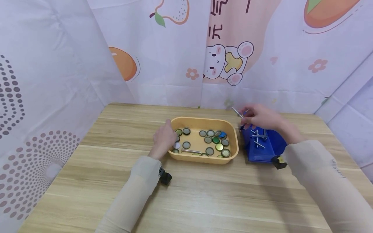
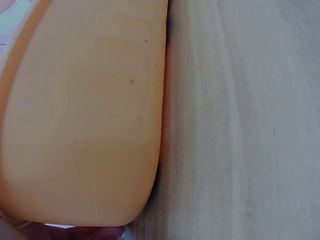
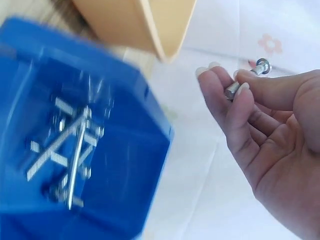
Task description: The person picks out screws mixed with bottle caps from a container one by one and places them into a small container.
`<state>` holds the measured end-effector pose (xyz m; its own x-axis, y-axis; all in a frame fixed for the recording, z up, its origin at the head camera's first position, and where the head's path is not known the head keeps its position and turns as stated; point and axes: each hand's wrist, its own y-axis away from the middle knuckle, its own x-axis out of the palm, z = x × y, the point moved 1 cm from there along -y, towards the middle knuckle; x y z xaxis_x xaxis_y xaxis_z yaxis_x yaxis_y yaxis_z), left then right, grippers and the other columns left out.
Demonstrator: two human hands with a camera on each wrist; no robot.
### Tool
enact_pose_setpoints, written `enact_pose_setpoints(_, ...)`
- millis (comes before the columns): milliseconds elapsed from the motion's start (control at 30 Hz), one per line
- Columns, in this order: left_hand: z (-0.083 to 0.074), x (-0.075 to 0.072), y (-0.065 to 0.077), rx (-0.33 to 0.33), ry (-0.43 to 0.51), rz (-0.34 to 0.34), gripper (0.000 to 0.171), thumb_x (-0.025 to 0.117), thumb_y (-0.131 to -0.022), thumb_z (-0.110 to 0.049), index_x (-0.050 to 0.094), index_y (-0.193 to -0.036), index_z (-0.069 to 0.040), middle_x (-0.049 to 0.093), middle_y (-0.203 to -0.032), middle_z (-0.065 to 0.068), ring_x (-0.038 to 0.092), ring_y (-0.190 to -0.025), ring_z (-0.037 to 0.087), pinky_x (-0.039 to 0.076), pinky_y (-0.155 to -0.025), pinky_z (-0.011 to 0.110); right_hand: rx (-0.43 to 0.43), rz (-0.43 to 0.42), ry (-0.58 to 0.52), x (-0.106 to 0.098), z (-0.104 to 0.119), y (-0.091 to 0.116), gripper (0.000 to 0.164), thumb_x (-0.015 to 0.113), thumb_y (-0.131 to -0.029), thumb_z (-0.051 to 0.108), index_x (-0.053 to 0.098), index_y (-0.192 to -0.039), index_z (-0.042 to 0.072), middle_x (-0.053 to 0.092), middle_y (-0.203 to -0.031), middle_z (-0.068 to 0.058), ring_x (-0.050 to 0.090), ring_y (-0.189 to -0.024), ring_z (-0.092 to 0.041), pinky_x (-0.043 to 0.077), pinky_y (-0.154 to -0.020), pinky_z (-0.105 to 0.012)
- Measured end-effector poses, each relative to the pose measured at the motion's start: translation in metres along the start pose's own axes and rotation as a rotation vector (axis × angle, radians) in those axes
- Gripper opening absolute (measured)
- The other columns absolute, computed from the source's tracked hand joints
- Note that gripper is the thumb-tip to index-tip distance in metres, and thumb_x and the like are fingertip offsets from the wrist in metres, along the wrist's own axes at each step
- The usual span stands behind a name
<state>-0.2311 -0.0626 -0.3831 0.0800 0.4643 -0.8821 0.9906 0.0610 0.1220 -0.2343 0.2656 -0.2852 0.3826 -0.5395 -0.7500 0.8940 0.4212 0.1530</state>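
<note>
My right hand (image 1: 259,117) pinches a silvery bolt (image 3: 262,66) between thumb and fingertips, its round head sticking out past them. Just above the rim of a blue bin (image 1: 263,156), the hand hovers at its far side. Inside that bin lie several metal bolts (image 3: 75,150), crossed over each other. At the left end of a yellow tray (image 1: 204,159), my left hand (image 1: 163,137) holds the rim; its thumb is mostly hidden. The tray contains many bottle caps (image 1: 209,151) in silver, gold, green and blue, plus one long bolt (image 1: 191,151) near its front wall.
Both containers stand side by side on a wood-grain table (image 1: 198,197), the blue one to the right. A printed curtain (image 1: 169,64) hangs along the back edge of the table.
</note>
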Motion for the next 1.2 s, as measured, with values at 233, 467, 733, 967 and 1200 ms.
enact_pose_setpoints(233,0.001,-0.001,0.0,-0.003,0.004,0.01,0.039,0.052,-0.096,-0.019,0.042,-0.132,-0.007,0.061,-0.078,0.009,0.056,-0.061,0.022,0.039,-0.05,0.03,0.075,0.015,0.091,-0.023,-0.022,0.01,0.024,0.054,-0.095,-0.001,0.05,-0.115,-0.012,0.071,-0.089,-0.023,0.069,-0.071,-0.02,0.056,-0.058,-0.03)
enact_pose_setpoints(467,0.001,-0.002,0.001,-0.004,0.007,0.016,0.039,0.051,-0.096,-0.018,0.043,-0.132,-0.007,0.061,-0.078,0.009,0.055,-0.061,0.022,0.038,-0.05,0.03,0.135,0.039,0.138,-0.031,-0.038,0.016,0.027,0.054,-0.093,-0.002,0.05,-0.116,-0.016,0.071,-0.088,-0.023,0.071,-0.072,-0.023,0.057,-0.058,-0.029)
enact_pose_setpoints(733,0.001,-0.001,0.001,-0.008,0.013,0.013,0.04,0.051,-0.095,-0.018,0.042,-0.134,-0.008,0.062,-0.08,0.009,0.057,-0.064,0.023,0.039,-0.052,0.031,0.197,0.081,0.201,-0.028,-0.05,0.017,0.03,0.053,-0.089,-0.004,0.052,-0.115,-0.018,0.071,-0.084,-0.018,0.069,-0.07,-0.022,0.058,-0.062,-0.035)
enact_pose_setpoints(967,0.001,0.0,0.001,-0.011,0.009,0.013,0.041,0.051,-0.096,-0.019,0.042,-0.134,-0.009,0.062,-0.082,0.01,0.058,-0.067,0.024,0.04,-0.052,0.031,0.255,0.112,0.238,-0.017,-0.057,0.015,0.033,0.054,-0.085,-0.004,0.052,-0.114,-0.02,0.068,-0.077,-0.011,0.064,-0.065,-0.015,0.059,-0.062,-0.034)
enact_pose_setpoints(1200,0.001,0.0,0.001,-0.007,0.0,0.001,0.04,0.051,-0.096,-0.019,0.042,-0.133,-0.009,0.061,-0.083,0.01,0.057,-0.067,0.024,0.039,-0.053,0.032,0.221,0.058,0.32,-0.009,-0.059,0.017,0.032,0.054,-0.079,-0.004,0.059,-0.109,-0.015,0.062,-0.07,-0.009,0.06,-0.057,-0.012,0.054,-0.056,-0.029)
